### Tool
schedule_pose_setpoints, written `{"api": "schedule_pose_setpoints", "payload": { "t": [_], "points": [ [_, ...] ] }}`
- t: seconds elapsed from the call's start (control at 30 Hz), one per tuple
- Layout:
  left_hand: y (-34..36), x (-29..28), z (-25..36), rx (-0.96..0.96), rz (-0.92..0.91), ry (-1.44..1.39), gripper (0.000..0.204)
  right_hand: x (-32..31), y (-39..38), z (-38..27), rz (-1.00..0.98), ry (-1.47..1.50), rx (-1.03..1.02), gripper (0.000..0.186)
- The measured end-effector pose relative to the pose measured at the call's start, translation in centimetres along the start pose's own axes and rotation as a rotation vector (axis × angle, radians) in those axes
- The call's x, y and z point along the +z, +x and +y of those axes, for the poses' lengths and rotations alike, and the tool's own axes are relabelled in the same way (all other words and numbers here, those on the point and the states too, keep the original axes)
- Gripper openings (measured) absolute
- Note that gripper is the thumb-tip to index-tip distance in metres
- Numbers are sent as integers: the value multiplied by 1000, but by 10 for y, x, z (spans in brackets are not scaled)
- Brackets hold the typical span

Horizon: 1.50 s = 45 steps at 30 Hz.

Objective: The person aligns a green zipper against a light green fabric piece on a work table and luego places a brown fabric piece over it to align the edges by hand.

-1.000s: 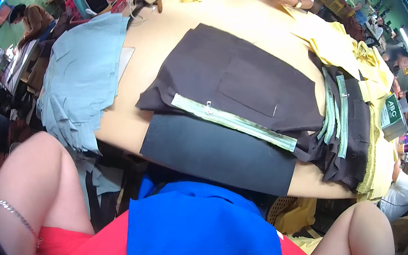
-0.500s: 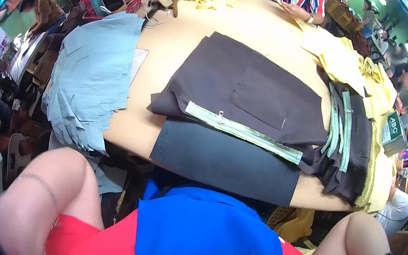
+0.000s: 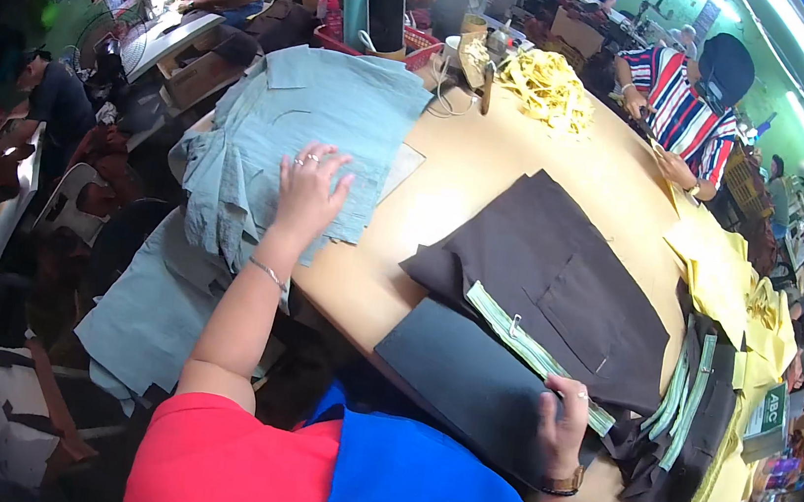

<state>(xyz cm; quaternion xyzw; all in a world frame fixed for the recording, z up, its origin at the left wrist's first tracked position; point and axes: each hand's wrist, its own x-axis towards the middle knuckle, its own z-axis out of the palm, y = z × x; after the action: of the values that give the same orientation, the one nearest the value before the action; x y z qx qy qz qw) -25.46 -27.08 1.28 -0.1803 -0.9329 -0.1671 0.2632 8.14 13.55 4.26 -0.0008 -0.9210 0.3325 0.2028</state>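
My left hand (image 3: 308,191), fingers spread, is over the pile of light blue fabric pieces (image 3: 310,102) at the table's left, fingertips at its top piece. My right hand (image 3: 561,418) has loosely bent fingers, thumb apart, at the near right end of a pale green zipper strip (image 3: 503,322) lying along a dark brown fabric piece (image 3: 545,257); whether it touches the strip I cannot tell. Below that lies a black flat sheet (image 3: 433,374). Further right, several more green zippers (image 3: 704,385) lie on dark fabric (image 3: 705,459).
Yellow fabric (image 3: 719,257) covers the table's (image 3: 427,204) right edge; yellow strips (image 3: 544,89) lie at the back near a red basket (image 3: 337,37). A co-worker in a striped shirt (image 3: 678,94) works across the table. Other people sit at machines. More blue fabric (image 3: 130,329) hangs below left.
The view has swung left. My left hand has come up over the blue fabric and my right hand has reached the near end of the zipper on the brown piece.
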Motion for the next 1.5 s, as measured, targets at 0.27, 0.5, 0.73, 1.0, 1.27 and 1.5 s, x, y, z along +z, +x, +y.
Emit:
{"api": "schedule_pose_setpoints", "payload": {
  "t": [0.27,0.5,0.73,1.0,1.27,1.5],
  "points": [
    [80,-8,-175,-582,-134,498,38,30,3,0,7,-133,-51,29],
    [94,-25,-252,-440,-120,531,21,24,9,6,-3,-110,-103,23],
    [111,0,-210,-358,-43,224,22,17,1,10,-22,-152,-50,23],
    [70,-6,-98,-137,-289,-131,23,27,38,-12,-72,-107,-121,20],
    [19,-23,-23,216,-83,21,20,107,147,-83,-318,503,-162,28],
    [11,-31,-28,254,-167,-23,32,214,233,-132,-622,816,203,66]
  ]
}}
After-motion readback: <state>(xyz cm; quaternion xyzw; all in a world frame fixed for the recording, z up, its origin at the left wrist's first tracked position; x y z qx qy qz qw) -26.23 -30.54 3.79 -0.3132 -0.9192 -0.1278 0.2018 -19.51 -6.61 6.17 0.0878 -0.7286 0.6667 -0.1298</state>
